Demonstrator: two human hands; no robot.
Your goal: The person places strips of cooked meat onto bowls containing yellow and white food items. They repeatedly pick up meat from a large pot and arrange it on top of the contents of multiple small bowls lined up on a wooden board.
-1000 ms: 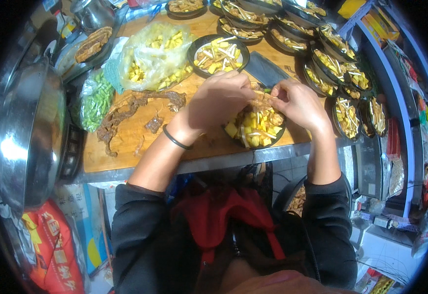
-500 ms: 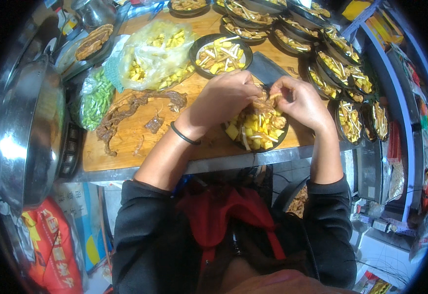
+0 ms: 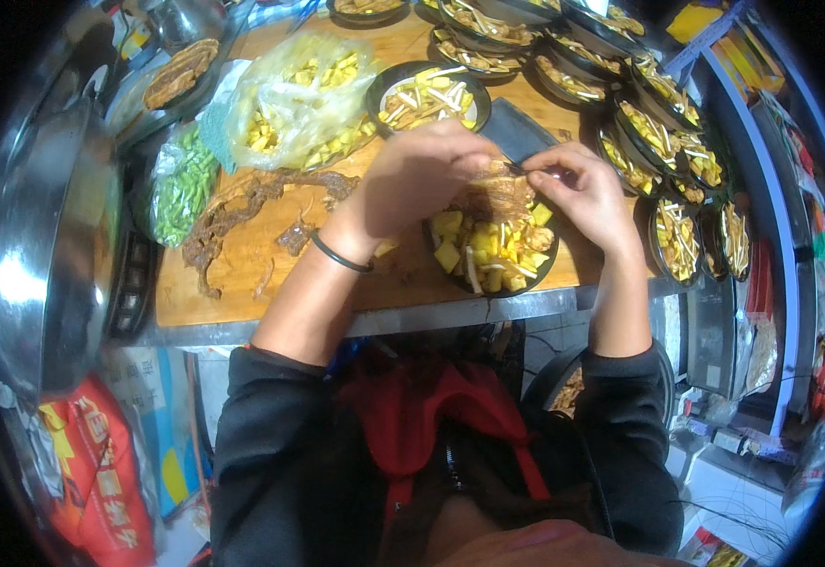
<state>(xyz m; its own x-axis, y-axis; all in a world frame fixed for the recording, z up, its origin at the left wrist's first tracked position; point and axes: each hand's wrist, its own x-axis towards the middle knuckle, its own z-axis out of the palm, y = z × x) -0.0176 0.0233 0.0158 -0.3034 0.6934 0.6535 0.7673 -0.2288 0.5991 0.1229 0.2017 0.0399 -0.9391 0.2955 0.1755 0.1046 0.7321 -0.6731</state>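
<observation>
Both hands pinch a piece of brown cooked meat [image 3: 497,198] at its far edge, over a dark bowl [image 3: 551,259] near the board's front edge. My left hand [image 3: 426,175], with a black band at the wrist, curls over the left side. My right hand [image 3: 578,189] has thumb and forefinger together at the right side. Yellow cubes [image 3: 493,250], pale strips and small browned pieces fill the bowl below the meat. Behind my left hand stands a second dark bowl [image 3: 481,102] of similar food. Fingers of the left hand partly hide their grip.
A long dark meat strip [image 3: 206,231] lies on the wooden board [image 3: 242,307] at left. Beyond it are a clear bag [image 3: 242,85] of yellow cubes and a bag of green vegetables [image 3: 183,184]. Several filled bowls crowd the right, near a dark flat slab [image 3: 518,130]. A large metal pan [image 3: 39,255] stands far left.
Both hands have shifted slightly away from me at the fingertips. The meat between them now lies more spread out and shows more of its surface.
</observation>
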